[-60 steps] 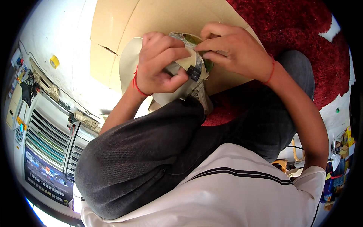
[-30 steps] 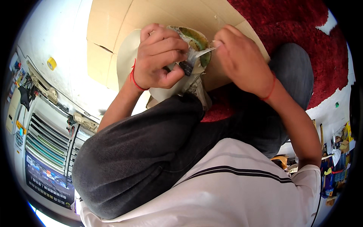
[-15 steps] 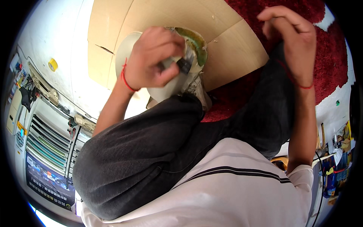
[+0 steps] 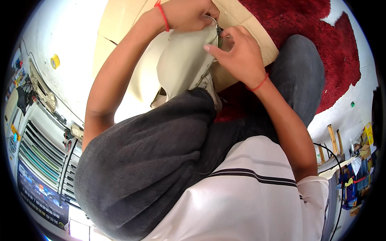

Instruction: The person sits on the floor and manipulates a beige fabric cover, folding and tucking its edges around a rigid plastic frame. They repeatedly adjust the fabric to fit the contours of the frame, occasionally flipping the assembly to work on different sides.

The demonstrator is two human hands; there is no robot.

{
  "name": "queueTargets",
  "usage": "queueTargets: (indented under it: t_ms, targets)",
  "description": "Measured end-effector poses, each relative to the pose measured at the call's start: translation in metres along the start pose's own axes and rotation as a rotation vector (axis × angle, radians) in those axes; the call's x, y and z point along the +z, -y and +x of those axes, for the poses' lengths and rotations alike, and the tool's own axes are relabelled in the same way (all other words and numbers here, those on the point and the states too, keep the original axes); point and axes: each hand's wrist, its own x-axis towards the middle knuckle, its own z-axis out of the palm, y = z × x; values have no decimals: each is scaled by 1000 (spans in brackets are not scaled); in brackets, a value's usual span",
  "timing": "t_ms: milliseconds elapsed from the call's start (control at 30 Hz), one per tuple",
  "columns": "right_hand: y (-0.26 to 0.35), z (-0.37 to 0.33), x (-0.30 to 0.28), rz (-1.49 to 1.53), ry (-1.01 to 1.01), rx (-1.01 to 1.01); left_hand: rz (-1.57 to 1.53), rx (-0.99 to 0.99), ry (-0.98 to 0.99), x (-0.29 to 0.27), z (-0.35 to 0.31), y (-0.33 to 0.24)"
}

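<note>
A pale beige upholstery cover (image 4: pixel 185 60), smooth like leather, stands tilted up beyond my left knee, over a padded piece that is mostly hidden. My left hand (image 4: pixel 187 15) reaches past its far edge, fingers curled closed on the cover's rim; the fingertips are partly out of sight. Across from it, my right hand (image 4: pixel 243 54) is at the cover's right edge. Its thumb is stretched away from the fingers, and the fingertips touch or nearly touch a dark greenish strip (image 4: pixel 220 39) there. A rough seam runs down that edge towards my knee.
Beneath the cover lies a brown cardboard sheet (image 4: pixel 263 38). A dark red shaggy rug (image 4: pixel 333 52) spreads to the right on a pale floor. At the left is a yellow tape roll (image 4: pixel 55 61). Wooden-handled tools (image 4: pixel 333 138) stand at the right.
My left hand has moved farther away and closed on the cover's edge. My right hand has come in from the right to the cover. The cover is raised, hiding most of the green patch.
</note>
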Motion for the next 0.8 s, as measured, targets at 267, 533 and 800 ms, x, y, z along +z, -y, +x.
queueTargets:
  t_ms: [267,533,800]
  targets:
    - [-17,9,17,375,-20,208,40,170,-210,5,-10,5]
    - [-17,12,14,194,-67,3,-129,-126,-110,34,-13,7]
    - [-38,9,18,244,-33,-19,-88,-118,4,20,1,-6]
